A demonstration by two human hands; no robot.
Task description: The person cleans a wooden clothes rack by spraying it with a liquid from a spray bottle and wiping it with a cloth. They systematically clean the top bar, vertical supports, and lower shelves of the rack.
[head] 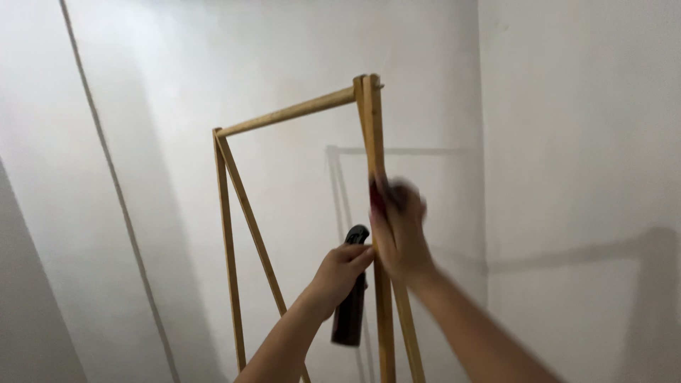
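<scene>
The left hand [342,271] is wrapped around a dark spray bottle [351,301], fingers closed about its upper part just under the black nozzle, so that the bottle hangs upright with its body showing below the fist. It sits just to the left of the right-hand legs of the wooden clothes rack [374,163], close to them; whether it touches them cannot be told. The right hand [399,230] is blurred with motion and lies against those same legs, about halfway down the part of them in view, a little above and to the right of the bottle's nozzle. Its fingers are curled around something dark red, perhaps a small cloth [378,197], pressed to the wood; the blur keeps its exact kind from being told. Both bare forearms rise from the bottom edge toward the rack. The rack itself is of pale, slender wood: a round top rail [287,113] slopes across from its left-hand end up to the higher right-hand end, and at each end a pair of thin legs spreads downward in a narrow triangle. Behind the rack stand plain white walls [567,142] meeting in a corner to its right, with the rack's faint shadow on them. Left of the rack, a thin grey cable [113,184] runs down the wall.
</scene>
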